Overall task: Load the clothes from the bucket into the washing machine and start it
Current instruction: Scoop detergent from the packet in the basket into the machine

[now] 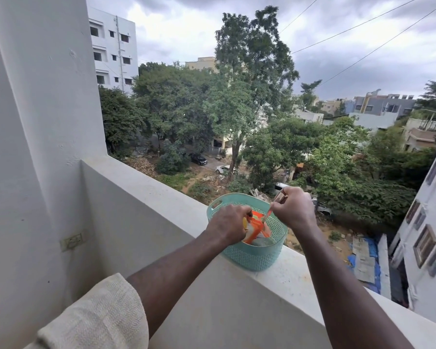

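A teal woven plastic basket (259, 253) stands on top of the white balcony parapet (161, 192). Inside it is an orange and white packet (256, 229). My left hand (227, 224) grips the packet's left top corner. My right hand (293, 209) pinches its right top edge and also holds a small beige clip-like piece at the fingers. Both hands are over the basket's opening. No washing machine, bucket or clothes are in view.
The parapet runs diagonally from mid left to lower right, with a long drop to trees, parked cars and buildings beyond it. A white pillar (43, 96) rises at the left, with an electrical socket (72, 241) on the wall below it.
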### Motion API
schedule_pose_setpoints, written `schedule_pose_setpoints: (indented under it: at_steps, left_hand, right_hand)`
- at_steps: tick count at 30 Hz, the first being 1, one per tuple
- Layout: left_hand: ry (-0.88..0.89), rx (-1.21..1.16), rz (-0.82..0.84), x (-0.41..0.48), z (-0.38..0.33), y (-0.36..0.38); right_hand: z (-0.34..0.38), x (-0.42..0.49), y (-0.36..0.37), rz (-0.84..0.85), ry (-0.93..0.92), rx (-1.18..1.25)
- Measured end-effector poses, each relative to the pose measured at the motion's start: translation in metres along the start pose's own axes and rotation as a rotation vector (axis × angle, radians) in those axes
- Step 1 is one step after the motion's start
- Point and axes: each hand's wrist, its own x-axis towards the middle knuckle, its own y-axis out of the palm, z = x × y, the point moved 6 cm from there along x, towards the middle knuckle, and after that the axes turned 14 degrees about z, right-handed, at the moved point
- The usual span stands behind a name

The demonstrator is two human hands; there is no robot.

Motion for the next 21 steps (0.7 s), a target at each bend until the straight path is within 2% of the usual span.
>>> schedule_pose_setpoints:
  at_steps: [8,21]
  left_hand:
    - [-0.052,-0.042,0.024,0.002,0.004,0.007]
    - [-0.074,-0.124,0.067,0.01,0.016,0.017]
  right_hand:
    - [-0.007,0.0,0.017,0.011,0.105,0.086]
    - [0.008,0.013,0.053,0.209,0.269,0.228]
